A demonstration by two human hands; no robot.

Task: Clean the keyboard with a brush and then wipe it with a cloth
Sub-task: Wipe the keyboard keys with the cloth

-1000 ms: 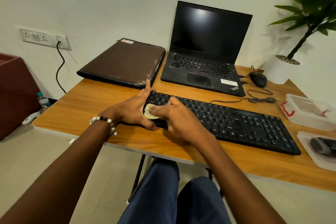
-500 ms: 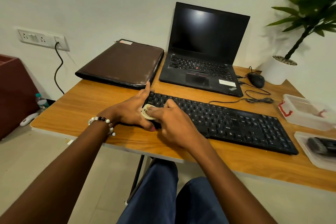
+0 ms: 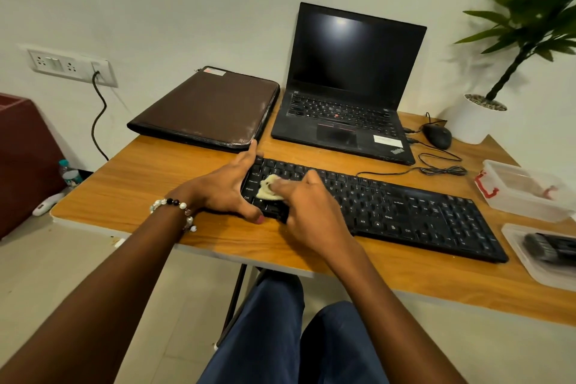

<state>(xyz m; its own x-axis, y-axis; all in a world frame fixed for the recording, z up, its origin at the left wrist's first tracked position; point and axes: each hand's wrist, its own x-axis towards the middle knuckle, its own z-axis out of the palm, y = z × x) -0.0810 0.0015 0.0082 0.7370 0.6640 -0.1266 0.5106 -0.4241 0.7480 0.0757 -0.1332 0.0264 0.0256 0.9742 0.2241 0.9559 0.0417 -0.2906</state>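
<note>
my left hand (image 3: 226,188) grips the keyboard's (image 3: 405,212) end — my right hand (image 3: 307,207) pinches the cloth (image 3: 269,189) onto its keys.

Both arms reach forward from the bottom of the view and come close together. The left hand (image 3: 229,188) lies with its palm turned inward, its pointing finger stretched far ahead and its thumb low and near. A bead bracelet (image 3: 174,210) sits on the left wrist. The right hand (image 3: 307,212) is seen from the back, its fingers bent forward and pressing down. The hands almost touch.
</note>
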